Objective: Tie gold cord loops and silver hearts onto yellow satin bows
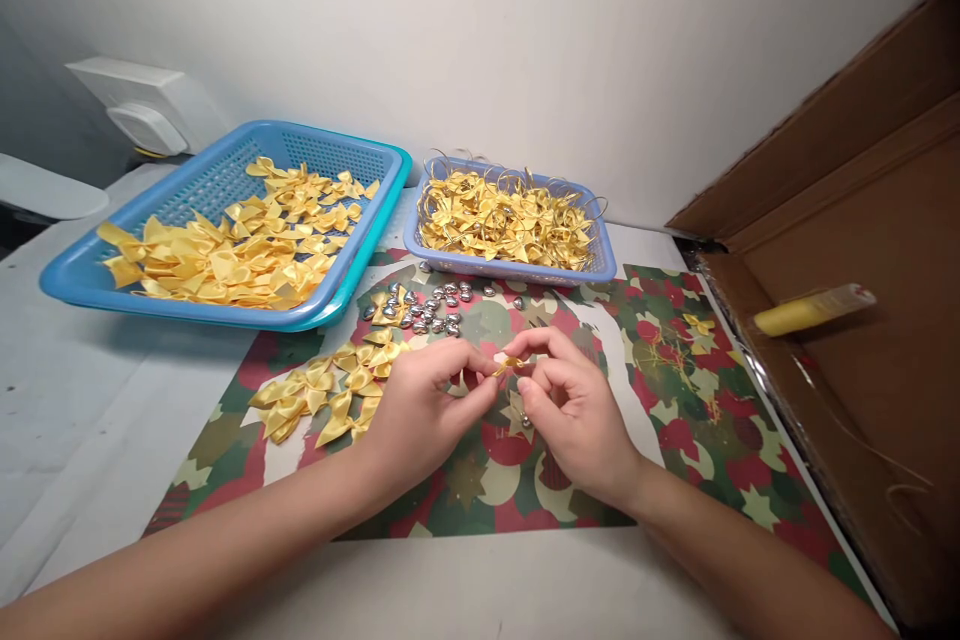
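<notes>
My left hand [424,410] and my right hand [574,410] meet over a patterned red and green sheet [675,390]. Both pinch a small yellow satin bow [511,362] between thumb and fingertips. A loose pile of yellow bows [322,392] lies just left of my left hand. Small silver heart beads [431,308] are scattered beyond my hands. A big blue tray [82,280] at the left holds many yellow bows. A smaller blue basket [510,268] behind the beads holds bows with gold loops.
A brown cardboard box [862,250] stands open at the right, with a yellow glue stick [814,310] lying in it. A white wall socket [139,105] sits at the back left. The white table edge [480,580] runs under my forearms.
</notes>
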### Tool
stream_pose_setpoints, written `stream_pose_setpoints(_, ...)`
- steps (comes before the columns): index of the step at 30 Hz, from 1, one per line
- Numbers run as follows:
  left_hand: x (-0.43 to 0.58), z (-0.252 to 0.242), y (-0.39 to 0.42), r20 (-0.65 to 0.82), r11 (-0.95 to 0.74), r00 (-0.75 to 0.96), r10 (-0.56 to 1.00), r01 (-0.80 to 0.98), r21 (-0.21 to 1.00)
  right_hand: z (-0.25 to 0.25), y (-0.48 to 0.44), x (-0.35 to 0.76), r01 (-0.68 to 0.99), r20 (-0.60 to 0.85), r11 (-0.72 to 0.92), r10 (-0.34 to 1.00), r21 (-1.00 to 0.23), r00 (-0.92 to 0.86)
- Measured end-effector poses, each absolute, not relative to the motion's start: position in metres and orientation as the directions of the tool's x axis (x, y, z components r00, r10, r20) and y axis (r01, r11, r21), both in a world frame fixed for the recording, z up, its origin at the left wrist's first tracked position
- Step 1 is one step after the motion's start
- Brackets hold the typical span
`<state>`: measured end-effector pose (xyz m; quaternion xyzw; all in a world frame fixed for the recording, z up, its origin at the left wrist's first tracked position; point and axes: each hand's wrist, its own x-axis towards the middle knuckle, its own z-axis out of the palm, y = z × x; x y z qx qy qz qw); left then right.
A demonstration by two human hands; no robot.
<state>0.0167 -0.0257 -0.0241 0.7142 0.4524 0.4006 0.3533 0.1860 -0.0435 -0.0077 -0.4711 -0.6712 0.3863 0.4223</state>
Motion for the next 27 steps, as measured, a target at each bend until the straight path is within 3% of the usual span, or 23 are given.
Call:
stream_pose_setpoints(17, 0.0171, -0.0240, -0.0265, 0.312, -0.348, 0.172, 0.934, 0.260, 0.901, -0.0051, -0.0412, 0.1916, 0.311, 0.283, 0.347, 0.930, -0.885, -0.232)
stream_pose_setpoints(27, 0.0203, -0.0280, -0.0333, 0.047, -0.055, 0.115, 0.992, 0.069, 0.996, -0.0100, -0.0462, 0.1846, 0.330, 0.346, 0.395, 0.917, -0.857, -0.198)
